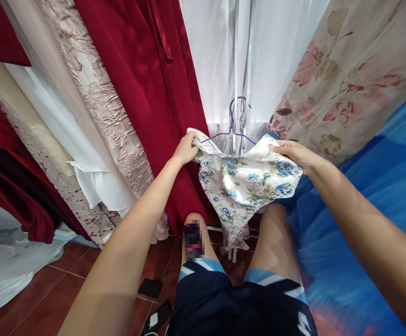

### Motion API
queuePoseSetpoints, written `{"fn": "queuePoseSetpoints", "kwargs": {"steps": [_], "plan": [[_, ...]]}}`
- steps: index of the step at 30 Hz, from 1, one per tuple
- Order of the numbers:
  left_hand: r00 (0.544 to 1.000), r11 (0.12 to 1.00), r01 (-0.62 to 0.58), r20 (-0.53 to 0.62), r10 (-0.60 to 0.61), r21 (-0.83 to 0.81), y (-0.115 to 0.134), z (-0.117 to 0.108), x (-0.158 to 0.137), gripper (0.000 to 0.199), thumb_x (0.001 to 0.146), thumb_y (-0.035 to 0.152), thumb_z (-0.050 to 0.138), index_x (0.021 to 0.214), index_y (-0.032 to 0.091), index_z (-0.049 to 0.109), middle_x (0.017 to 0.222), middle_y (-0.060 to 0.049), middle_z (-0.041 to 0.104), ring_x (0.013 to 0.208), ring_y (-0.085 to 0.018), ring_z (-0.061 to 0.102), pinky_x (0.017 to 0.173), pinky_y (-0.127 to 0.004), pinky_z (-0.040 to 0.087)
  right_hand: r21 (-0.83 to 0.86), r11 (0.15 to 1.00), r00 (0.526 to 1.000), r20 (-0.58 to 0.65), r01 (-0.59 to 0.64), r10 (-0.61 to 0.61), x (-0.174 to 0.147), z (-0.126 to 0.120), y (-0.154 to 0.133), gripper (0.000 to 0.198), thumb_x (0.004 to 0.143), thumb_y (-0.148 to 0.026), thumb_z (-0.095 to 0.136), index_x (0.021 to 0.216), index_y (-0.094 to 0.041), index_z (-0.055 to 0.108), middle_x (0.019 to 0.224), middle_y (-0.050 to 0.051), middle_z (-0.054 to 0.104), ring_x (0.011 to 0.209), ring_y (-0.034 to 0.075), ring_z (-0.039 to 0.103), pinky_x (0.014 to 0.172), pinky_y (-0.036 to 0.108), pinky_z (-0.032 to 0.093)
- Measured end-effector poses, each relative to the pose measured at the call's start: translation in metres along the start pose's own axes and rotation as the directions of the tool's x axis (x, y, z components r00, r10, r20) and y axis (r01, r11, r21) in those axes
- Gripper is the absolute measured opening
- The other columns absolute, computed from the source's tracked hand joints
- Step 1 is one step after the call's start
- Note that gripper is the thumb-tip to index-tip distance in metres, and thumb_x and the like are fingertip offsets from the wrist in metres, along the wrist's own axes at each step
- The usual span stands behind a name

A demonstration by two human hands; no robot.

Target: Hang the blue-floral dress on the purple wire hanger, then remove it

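The floral garment [251, 179], held up at the purple hanger [231, 131], seems to me light, soft, maybe slippery, so its upper corners, which the left hand [187, 148] and right hand [294, 154] pinch, suit holding.

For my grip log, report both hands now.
Left hand: closed, holding one upper side of the floral garment.
Right hand: closed, holding the garment's other upper side.
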State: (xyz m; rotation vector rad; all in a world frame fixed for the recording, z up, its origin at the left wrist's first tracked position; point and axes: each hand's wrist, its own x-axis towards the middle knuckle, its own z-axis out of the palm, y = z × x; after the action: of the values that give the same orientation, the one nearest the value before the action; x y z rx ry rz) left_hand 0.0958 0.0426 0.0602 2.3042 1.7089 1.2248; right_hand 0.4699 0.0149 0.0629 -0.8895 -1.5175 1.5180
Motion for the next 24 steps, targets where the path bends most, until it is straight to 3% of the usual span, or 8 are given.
{"fn": "queuePoseSetpoints", "kwargs": {"steps": [2,4,8,12,16,18,20,24], "plan": [[0.995,0.971,-0.077,0.048,0.09,-0.227,0.007,0.003,0.001,0.033,0.077,0.007,0.054,0.108,0.019,0.05,0.111,-0.009,0.064,0.102,-0.021,0.059,0.088,-0.035,0.048,-0.019,0.999,0.999,-0.031,0.026,-0.027,-0.001,-0.002,0.005,0.035,0.068,-0.045,0.085,0.088,-0.019,0.072,0.074,0.008,0.074,0.059,0.021,0.067,0.054,0.032,0.054],[0.994,0.953,-0.104,0.001,0.109,-0.286,0.01,0.004,-0.005,0.042,0.077,0.01,0.059,0.117,0.02,0.048,0.116,-0.009,0.062,0.096,-0.017,0.06,0.083,-0.029,0.049,-0.089,0.986,0.977,-0.148,0.141,-0.153,-0.003,-0.005,0.015,0.036,0.07,-0.046,0.083,0.093,-0.02,0.072,0.079,0.006,0.073,0.064,0.02,0.066,0.057,0.03,0.052],[0.984,0.984,-0.026,-0.178,-0.006,-0.178,0.01,0.003,-0.022,0.038,0.08,0.024,0.068,0.116,0.02,0.055,0.123,-0.009,0.058,0.078,-0.013,0.057,0.073,-0.027,0.048,-0.456,0.811,0.778,-0.328,0.366,-0.536,-0.018,-0.009,0.043,0.029,0.081,-0.05,0.074,0.084,-0.022,0.068,0.078,0.001,0.066,0.066,0.015,0.057,0.058,0.025,0.044],[0.985,0.992,-0.057,-0.167,0.037,-0.116,0.02,-0.004,-0.033,0.016,0.088,0.032,0.062,0.094,0.018,0.065,0.088,-0.002,0.065,0.076,-0.016,0.055,0.074,-0.027,0.043,-0.633,0.696,0.688,-0.338,0.339,-0.642,-0.032,-0.005,0.053,0.041,0.09,-0.052,0.063,0.063,-0.02,0.058,0.056,-0.003,0.046,0.053,0.013,0.041,0.051,0.026,0.033],[0.981,0.991,-0.097,-0.175,0.079,-0.093,0.036,-0.012,-0.035,0.018,0.091,0.034,0.058,0.094,0.018,0.067,0.082,-0.001,0.065,0.075,-0.016,0.055,0.07,-0.027,0.041,-0.648,0.667,0.55,-0.426,0.368,-0.718,-0.025,0.0,0.021,0.042,0.085,-0.052,0.069,0.06,-0.02,0.059,0.055,-0.002,0.044,0.053,0.013,0.039,0.052,0.029,0.031],[0.98,0.992,-0.096,-0.18,0.08,-0.08,0.037,-0.013,-0.034,0.019,0.093,0.035,0.056,0.09,0.019,0.065,0.08,-0.001,0.064,0.073,-0.016,0.055,0.069,-0.027,0.04,-0.619,0.695,0.561,-0.449,0.365,-0.695,-0.016,0.006,-0.001,0.044,0.082,-0.054,0.072,0.057,-0.02,0.057,0.053,-0.002,0.041,0.051,0.013,0.036,0.051,0.029,0.029],[0.98,0.997,-0.056,-0.194,0.046,-0.046,0.031,-0.012,-0.036,0.022,0.094,0.034,0.053,0.081,0.019,0.06,0.074,-0.001,0.059,0.071,-0.016,0.053,0.068,-0.027,0.039,-0.574,0.735,0.612,-0.448,0.362,-0.652,-0.009,0.017,-0.017,0.045,0.08,-0.054,0.073,0.056,-0.02,0.057,0.053,-0.002,0.041,0.051,0.012,0.036,0.051,0.028,0.028],[0.974,0.998,0.062,-0.22,-0.055,0.022,0.012,0.004,-0.051,0.025,0.097,0.03,0.043,0.074,0.021,0.048,0.074,-0.003,0.055,0.075,-0.019,0.052,0.073,-0.03,0.039,-0.434,0.799,0.794,-0.255,0.416,-0.552,-0.021,0.066,-0.024,0.044,0.089,-0.053,0.064,0.062,-0.02,0.056,0.058,-0.002,0.044,0.055,0.012,0.041,0.054,0.026,0.034]]}}
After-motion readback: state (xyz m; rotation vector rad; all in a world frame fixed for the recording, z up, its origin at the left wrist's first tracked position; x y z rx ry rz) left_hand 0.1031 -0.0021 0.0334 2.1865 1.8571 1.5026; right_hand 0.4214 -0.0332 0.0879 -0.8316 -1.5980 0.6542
